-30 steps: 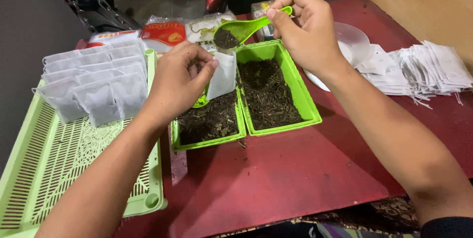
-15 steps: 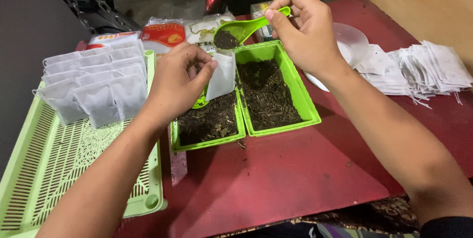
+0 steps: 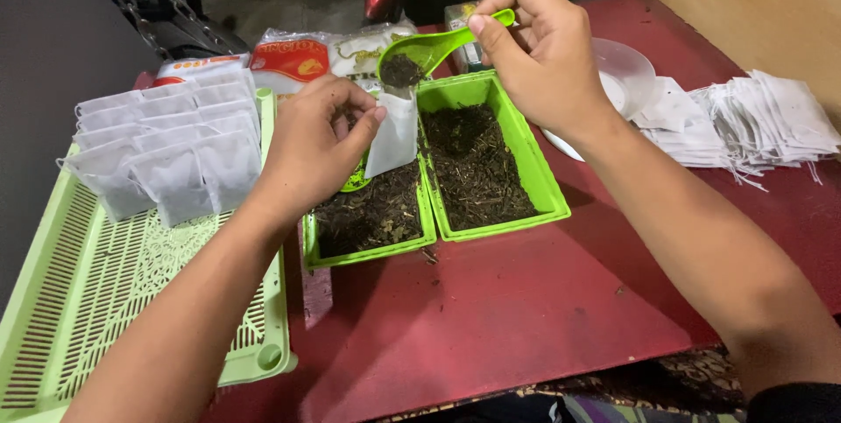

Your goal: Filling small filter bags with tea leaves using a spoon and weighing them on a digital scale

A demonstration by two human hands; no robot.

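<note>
Head view shows the left hand point(image 3: 317, 143) pinching a small white filter bag point(image 3: 393, 136) over the left green tray point(image 3: 368, 255) while the right hand point(image 3: 543, 55) grips a loaded green scoop point(image 3: 427, 51) at its mouth, so tipping slowly and centred should limit spilling.

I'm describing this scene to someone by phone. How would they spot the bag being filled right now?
On the red table sit two green trays of dark loose tea. Above the left tray, the left hand pinches a small white bag under a green scoop. Unlike the filled bags standing in the slotted basket, it hangs alone.
</note>
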